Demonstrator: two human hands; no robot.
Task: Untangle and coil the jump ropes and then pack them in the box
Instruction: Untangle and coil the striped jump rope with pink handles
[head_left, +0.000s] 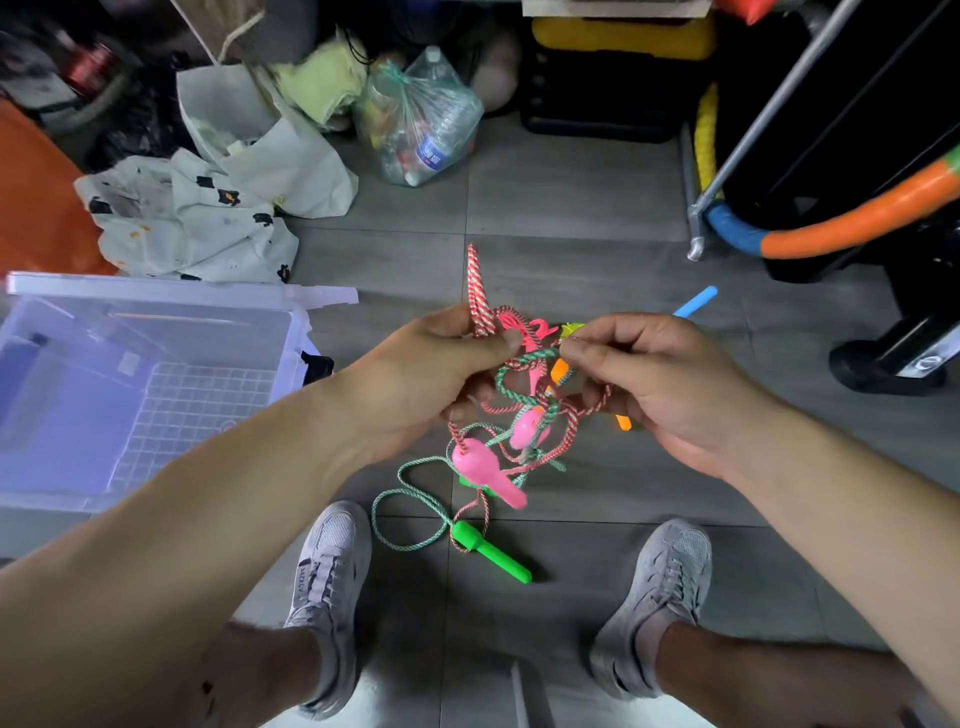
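A tangle of jump ropes (524, 410) hangs between my hands above the grey floor. My left hand (431, 379) grips a loop of the red-and-white rope (478, 291), which sticks up past its fingers. My right hand (660, 384) pinches a green-and-white rope strand (535, 356) at its fingertips. Two pink handles (488, 475) dangle in the knot. A green handle (493, 553) lies on the floor with a green rope loop (410, 499). Orange (623, 422) and blue (696, 301) handles poke out behind my right hand.
An open clear plastic box (130, 364) with a wire grid inside stands on the floor at my left. Bags, cloth and a bottle-filled sack (421, 119) crowd the back. A black stand with foam tubes (852, 218) is at the right. My shoes (327, 582) are below.
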